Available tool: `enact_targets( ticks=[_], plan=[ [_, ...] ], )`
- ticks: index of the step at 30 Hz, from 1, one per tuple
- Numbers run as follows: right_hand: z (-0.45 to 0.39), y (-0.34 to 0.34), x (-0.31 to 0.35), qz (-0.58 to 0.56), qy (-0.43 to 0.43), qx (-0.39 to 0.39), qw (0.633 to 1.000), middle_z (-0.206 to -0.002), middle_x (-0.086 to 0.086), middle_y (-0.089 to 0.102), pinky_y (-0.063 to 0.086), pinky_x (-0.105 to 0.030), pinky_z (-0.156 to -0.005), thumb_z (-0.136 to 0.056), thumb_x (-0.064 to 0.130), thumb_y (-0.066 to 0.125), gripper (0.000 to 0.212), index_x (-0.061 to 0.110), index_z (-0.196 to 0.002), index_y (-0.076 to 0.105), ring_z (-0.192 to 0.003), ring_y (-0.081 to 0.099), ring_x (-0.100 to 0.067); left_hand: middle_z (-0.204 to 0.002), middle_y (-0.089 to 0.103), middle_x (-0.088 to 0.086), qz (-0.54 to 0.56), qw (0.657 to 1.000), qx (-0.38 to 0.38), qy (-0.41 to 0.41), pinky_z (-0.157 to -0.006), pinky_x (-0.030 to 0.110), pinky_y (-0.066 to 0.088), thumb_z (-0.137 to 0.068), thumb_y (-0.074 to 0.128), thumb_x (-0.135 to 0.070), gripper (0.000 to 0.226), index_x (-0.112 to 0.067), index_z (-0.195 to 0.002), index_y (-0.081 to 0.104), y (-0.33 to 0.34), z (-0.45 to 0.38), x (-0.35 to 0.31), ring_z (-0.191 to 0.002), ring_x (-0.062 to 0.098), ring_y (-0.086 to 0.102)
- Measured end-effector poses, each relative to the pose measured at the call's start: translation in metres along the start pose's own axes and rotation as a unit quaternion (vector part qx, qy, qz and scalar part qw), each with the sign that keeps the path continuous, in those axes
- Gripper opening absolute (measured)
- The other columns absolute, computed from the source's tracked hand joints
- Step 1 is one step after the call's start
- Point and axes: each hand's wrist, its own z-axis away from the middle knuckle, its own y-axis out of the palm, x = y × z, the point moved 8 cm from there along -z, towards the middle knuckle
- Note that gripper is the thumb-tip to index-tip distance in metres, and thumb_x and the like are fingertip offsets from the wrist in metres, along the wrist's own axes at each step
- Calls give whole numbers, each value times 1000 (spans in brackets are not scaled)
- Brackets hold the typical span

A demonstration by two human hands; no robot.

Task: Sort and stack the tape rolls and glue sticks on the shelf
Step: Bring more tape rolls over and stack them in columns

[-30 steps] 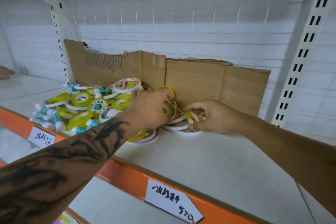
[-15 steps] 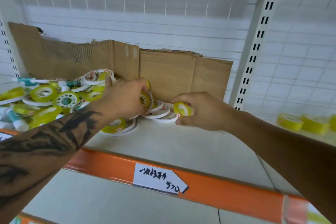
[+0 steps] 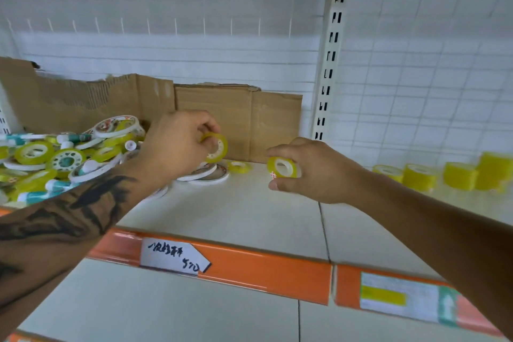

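Note:
A mixed pile of yellow and white tape rolls and teal-capped glue sticks lies at the left of the white shelf. My left hand pinches a yellow tape roll lifted just above several flat white rolls. My right hand grips a thicker yellow tape roll over the shelf's middle. One small yellow roll lies flat between the hands. Stacks of yellow rolls stand on the shelf section to the right.
Torn brown cardboard leans on the wire back panel behind the pile. A white slotted upright divides the two shelf sections. The orange front rail carries a handwritten price tag. A lower shelf shows beneath.
Both hands have lifted away from the pile, each with a yellow roll. My right hand has moved rightward. The view has swung right, bringing the stacked rolls into sight.

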Motion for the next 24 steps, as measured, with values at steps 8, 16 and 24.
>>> enact_targets(
  ticks=[8, 16, 24],
  plan=[
    [107, -49, -112, 30, 35, 22, 999, -115, 11, 43, 46, -37, -99, -89, 59, 67, 64, 49, -147, 41, -110, 49, -13, -79, 73, -1, 244, 956, 134, -88, -61, 10, 46, -80, 85, -8, 17, -21, -84, 76, 110, 22, -140, -66, 4, 63],
    [196, -106, -220, 22, 62, 16, 998, -123, 14, 52, 41, -24, -91, -78, 56, 80, 74, 40, -143, 48, -107, 49, -6, -83, 79, 2, 293, 916, 262, -83, -70, 22, 51, -79, 86, -5, 15, -15, -88, 79, 202, 49, -280, -75, 11, 71],
    [207, -123, -275, -11, 92, 10, 996, -118, 14, 53, 47, -29, -97, -73, 60, 82, 74, 42, -139, 55, -111, 54, -8, -81, 78, 1, 226, 917, 327, -27, -68, 32, 59, -85, 83, -18, 7, -21, -89, 78, 242, 61, -332, -79, 28, 74]
  ],
)
